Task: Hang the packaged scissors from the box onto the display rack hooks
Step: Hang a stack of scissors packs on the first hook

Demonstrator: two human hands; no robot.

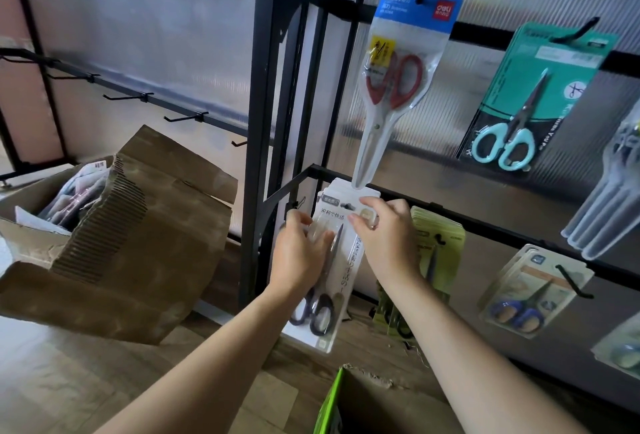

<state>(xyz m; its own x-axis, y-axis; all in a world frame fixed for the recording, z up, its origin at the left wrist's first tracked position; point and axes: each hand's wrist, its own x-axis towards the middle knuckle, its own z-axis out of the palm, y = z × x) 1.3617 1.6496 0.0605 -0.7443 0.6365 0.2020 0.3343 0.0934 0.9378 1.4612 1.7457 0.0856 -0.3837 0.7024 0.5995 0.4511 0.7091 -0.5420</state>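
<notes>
A stack of white-carded packs of black-handled scissors (337, 281) hangs low on the black display rack (263, 94), at its left end. My left hand (301, 253) grips the packs' left edge, thumb across the front. My right hand (384, 232) pinches the top right of the front pack near its hang hole. The hook behind the packs is mostly hidden. An open cardboard box (114, 236) with several more packs inside stands on the floor to the left.
Red-handled scissors (394, 87), teal-carded scissors (526, 101), green packs (433, 260) and blue-handled scissors (530, 295) hang on the rack. Bare hooks (187, 117) line the left rack. A green-edged box (349, 402) sits near my feet.
</notes>
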